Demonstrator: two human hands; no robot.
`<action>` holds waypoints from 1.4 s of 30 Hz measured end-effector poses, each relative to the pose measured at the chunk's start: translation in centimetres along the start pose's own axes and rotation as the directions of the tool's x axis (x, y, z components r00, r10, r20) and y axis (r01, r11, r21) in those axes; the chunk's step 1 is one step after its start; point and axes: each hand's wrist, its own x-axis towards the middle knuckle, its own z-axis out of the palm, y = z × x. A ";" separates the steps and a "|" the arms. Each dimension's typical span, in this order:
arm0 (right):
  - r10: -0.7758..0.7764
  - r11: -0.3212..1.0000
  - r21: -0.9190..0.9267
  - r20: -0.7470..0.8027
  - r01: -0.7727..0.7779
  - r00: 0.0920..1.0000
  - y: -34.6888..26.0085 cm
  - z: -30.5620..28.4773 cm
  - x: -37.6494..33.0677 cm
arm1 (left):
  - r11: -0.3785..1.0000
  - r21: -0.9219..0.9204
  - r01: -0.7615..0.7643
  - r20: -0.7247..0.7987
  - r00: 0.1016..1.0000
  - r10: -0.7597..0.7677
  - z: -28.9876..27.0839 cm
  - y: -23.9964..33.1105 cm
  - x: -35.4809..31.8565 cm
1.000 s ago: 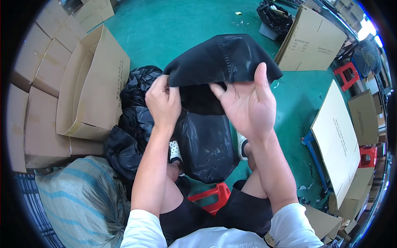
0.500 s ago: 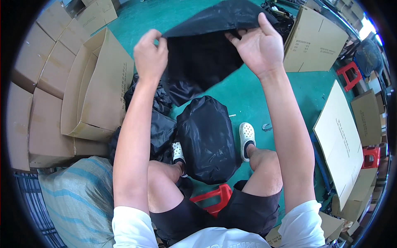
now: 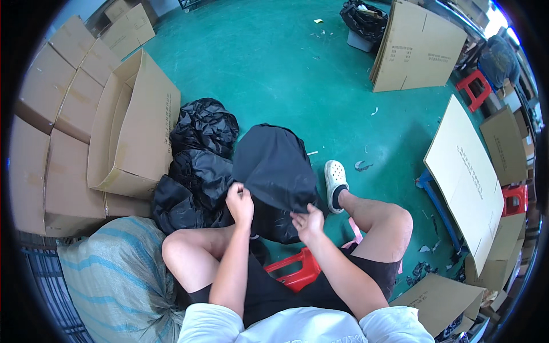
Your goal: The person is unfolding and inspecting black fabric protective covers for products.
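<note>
A black fabric cover (image 3: 273, 166) lies spread over the top of a rounded, black-wrapped bundle (image 3: 273, 224) between my legs. My left hand (image 3: 241, 204) pinches the cover's near left edge, fingers closed. Further right, my right hand (image 3: 309, 223) has its fingers and thumb closed on the near right edge. The bundle's shiny near end shows below the cover, while most of its top is hidden.
Crumpled black fabric (image 3: 200, 166) is heaped at the left beside an open cardboard box (image 3: 140, 131). A striped woven sack (image 3: 114, 274) stands near my left knee. A red stool (image 3: 297, 271) is between my thighs. Flat cardboard (image 3: 466, 183) leans at the right.
Both hands have come down and closer together, bringing the cover from up in the air onto the bundle. My right knee has swung outward.
</note>
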 end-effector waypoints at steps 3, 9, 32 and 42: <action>0.013 0.959 -0.281 -0.104 -0.042 0.994 3.6 -2.1 -0.1 | 0.611 -0.489 0.623 0.203 0.762 -0.615 0.9 -6.5 -4.4; -0.028 0.909 -0.410 -0.244 -0.077 0.969 6.7 -3.5 1.7 | 0.065 -0.729 0.681 0.463 0.561 -0.686 -0.3 -12.6 -5.4; -0.411 0.908 0.370 0.701 0.196 0.583 -15.6 2.6 -14.0 | -0.295 -0.847 0.441 0.461 0.888 0.004 -8.1 9.4 3.0; 0.338 0.838 -0.335 0.938 0.430 0.072 -14.4 -6.1 -14.5 | -0.203 -0.870 0.450 0.470 0.880 -0.066 -5.3 2.3 3.3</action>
